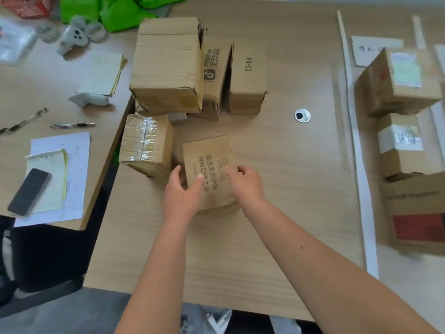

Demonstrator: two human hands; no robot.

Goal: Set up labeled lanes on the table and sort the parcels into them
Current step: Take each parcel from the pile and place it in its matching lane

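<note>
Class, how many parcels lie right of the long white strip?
3: far parcel, middle parcel, near parcel with red patch; more may lie off-frame.

Looks down on a pale wood-grain bench (277, 165) with a round metal cable grommet (302, 115) set into its top, met on the left at an angle by a second bench (48, 97) of the same finish, with a dark wedge-shaped gap (106, 196) widening between the two toward the near edge. Carries, on that second bench, a lined sheet of paper (77, 165), a dark phone (29, 191), pens (72, 125) and a crumpled green bag (108, 10) at the far side. Shows grey floor (72, 314) below the near edge beside a black, indistinct mass (43, 256), all lit softly and evenly with only faint shadows on the wood.
</note>
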